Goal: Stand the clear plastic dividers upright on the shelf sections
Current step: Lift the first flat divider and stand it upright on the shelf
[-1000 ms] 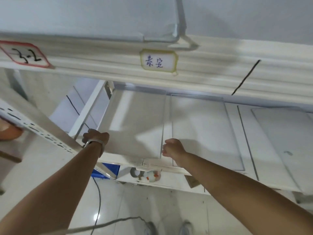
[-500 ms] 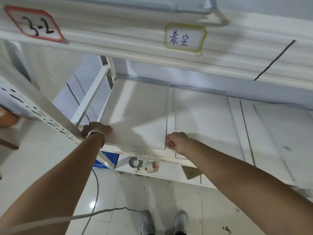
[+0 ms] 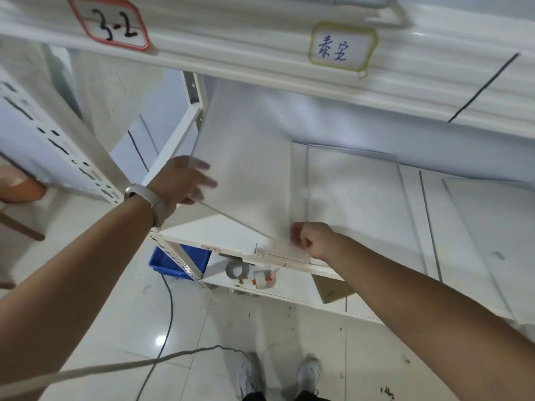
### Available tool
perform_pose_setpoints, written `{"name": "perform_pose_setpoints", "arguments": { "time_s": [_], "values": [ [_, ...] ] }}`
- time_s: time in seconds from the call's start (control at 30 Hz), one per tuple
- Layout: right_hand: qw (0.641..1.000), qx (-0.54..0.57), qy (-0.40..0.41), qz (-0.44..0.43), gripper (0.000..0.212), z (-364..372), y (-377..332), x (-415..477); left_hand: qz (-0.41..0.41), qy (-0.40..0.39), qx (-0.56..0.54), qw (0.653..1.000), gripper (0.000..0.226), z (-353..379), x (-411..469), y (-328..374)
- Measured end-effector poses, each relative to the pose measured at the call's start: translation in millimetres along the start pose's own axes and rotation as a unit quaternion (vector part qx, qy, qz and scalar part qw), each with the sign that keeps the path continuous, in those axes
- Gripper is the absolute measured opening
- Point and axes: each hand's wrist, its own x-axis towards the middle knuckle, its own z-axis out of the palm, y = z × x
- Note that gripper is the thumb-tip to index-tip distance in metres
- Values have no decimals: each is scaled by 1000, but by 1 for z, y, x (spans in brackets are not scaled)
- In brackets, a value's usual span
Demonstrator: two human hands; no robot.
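A clear plastic divider [image 3: 246,169] is tilted up off the left end of the white shelf [image 3: 220,230], its left edge raised. My left hand [image 3: 182,180], with a pale watch on the wrist, grips that raised left edge, fingers behind the sheet. My right hand [image 3: 312,240] pinches the divider's lower front corner at the shelf's front rail. A second clear divider [image 3: 359,198] lies flat on the shelf to the right. A third [image 3: 492,227] lies flat further right.
An upper shelf beam [image 3: 260,62] with labels hangs just above. A perforated upright [image 3: 58,146] stands at left. Below are tape rolls [image 3: 249,272], a blue basket [image 3: 179,260], a cardboard piece [image 3: 333,287] and a cable [image 3: 168,308] on the tiled floor.
The left divider lay flat on the shelf; now its left edge is lifted and the sheet tilts up toward the right. My left hand rose with it; my right hand stayed at the front corner.
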Motion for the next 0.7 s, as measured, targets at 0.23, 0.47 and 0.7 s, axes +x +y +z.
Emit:
{"name": "perform_pose_setpoints", "arguments": {
  "time_s": [0.23, 0.47, 0.7],
  "values": [
    [987, -110, -93, -67, 20, 21, 24, -27, 141, 19, 118, 983, 39, 27, -28, 47],
    [745, -609, -68, -262, 22, 35, 54, -50, 191, 62, 236, 951, 45, 35, -45, 63],
    [658, -663, 32, -356, 43, 52, 58, -55, 198, 66, 273, 939, 46, 43, -60, 70]
  ]
}}
